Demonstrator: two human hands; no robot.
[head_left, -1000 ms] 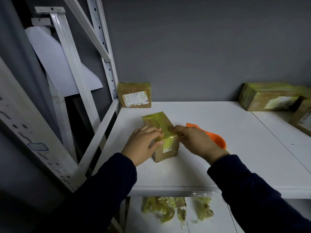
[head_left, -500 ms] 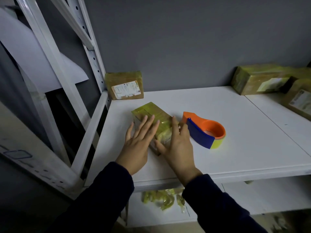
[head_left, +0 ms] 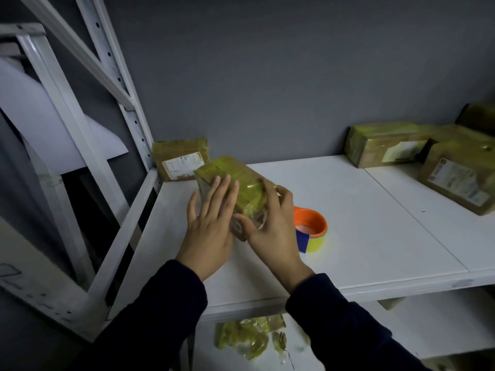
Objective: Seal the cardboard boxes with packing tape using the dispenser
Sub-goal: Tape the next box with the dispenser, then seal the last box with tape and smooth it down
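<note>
Left grip [head_left: 210, 227] flat, fingers straight against the taped box [head_left: 242, 179]; right grip [head_left: 273, 226] curled round its other side.

A small cardboard box [head_left: 237, 187] wrapped in glossy yellowish tape is at the left-centre of the shelf [head_left: 369, 226], its length running near to far. The left hand [head_left: 209, 226] lies flat against its left side and the right hand [head_left: 273, 223] curls round its right. Just to its right, the tape dispenser [head_left: 312, 227], an orange ring with blue and yellow-green sides, lies flat. A taped, labelled box [head_left: 182, 159] stands against the far wall at left. Two more labelled boxes [head_left: 385, 145] sit far right.
</note>
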